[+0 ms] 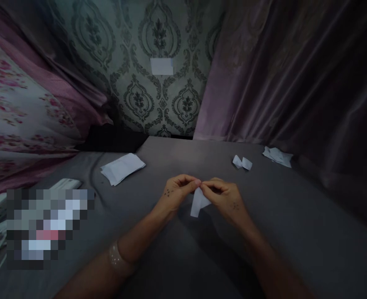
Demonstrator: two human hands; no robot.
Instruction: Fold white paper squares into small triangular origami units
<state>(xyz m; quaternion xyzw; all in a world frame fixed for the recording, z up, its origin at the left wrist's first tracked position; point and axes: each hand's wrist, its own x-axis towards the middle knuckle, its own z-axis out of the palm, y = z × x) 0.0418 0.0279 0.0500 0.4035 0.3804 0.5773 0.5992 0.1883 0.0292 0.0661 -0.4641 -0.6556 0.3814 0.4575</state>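
Your left hand [177, 190] and your right hand [223, 196] meet in the middle, just above the gray sheet [295, 232]. Both hands pinch the top of a small white paper [199, 202] with their fingertips. The paper hangs down between your hands, and it looks folded. You wear a clear bangle [118, 258] on your left wrist.

Other papers lie around you. A stack of white papers [123, 167] sits on the sheet, off to your left and a bit farther away. A little folded paper piece [242, 162] lies to your right, past your hands. More crumpled white paper [277, 156] lies farther right, close to the curtain [295, 79]. None of these touch your hands, and nothing lies between you and the paper you hold.

On your far left you can see a white flat thing [65, 183], but it is too dim to tell what it is.

The gray sheet is soft and has a few wrinkles. A flowery pillow [21, 104] rests at the left. Straight ahead is a wall with curly patterns [140, 62], and a pale patch [161, 66] sits on it. The room is dark.
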